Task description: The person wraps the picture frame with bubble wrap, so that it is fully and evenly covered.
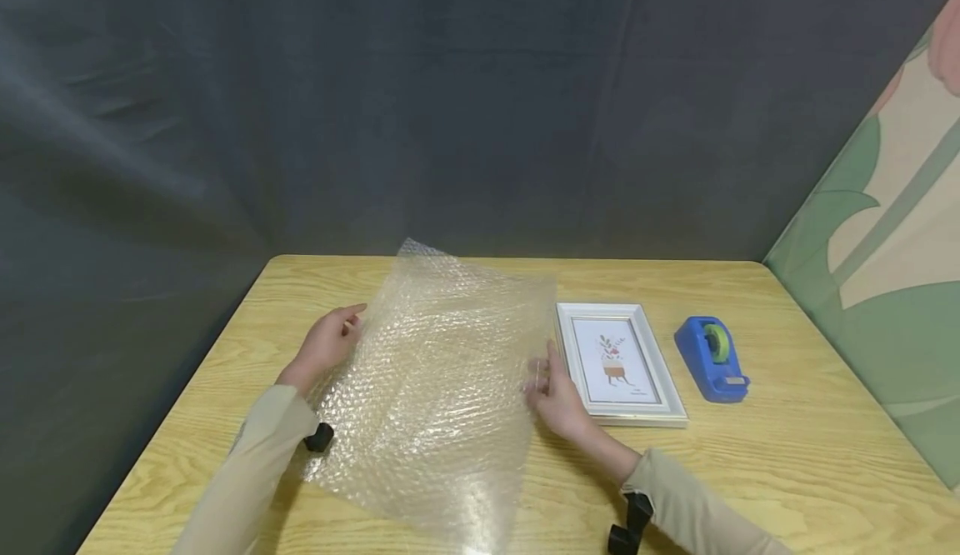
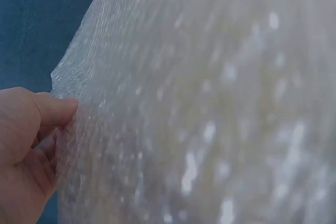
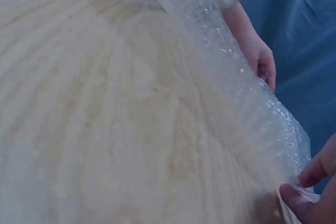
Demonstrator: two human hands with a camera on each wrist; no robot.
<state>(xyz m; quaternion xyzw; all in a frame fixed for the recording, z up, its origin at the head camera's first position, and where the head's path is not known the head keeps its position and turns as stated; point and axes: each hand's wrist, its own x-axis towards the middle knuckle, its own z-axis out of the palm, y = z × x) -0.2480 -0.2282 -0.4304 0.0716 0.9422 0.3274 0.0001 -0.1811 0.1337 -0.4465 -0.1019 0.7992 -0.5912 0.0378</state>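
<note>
A clear sheet of bubble wrap (image 1: 435,372) is held up over the wooden table, slightly slanted, between my two hands. My left hand (image 1: 330,342) pinches its left edge; in the left wrist view the thumb and fingers of that hand (image 2: 23,140) grip the plastic (image 2: 173,87). On the opposite edge, my right hand (image 1: 558,401) pinches the sheet. The right wrist view shows the right hand's fingertips closed on the film (image 3: 226,56). Just right of that hand lies a white picture frame (image 1: 660,372) with a plant-pot print, face up.
A blue tape dispenser (image 1: 701,359) with a green roll stands right of the picture frame. The wooden table (image 1: 810,455) ends at a dark curtain (image 1: 480,105) behind and on the left. A patterned leaf panel (image 1: 907,272) borders the right side.
</note>
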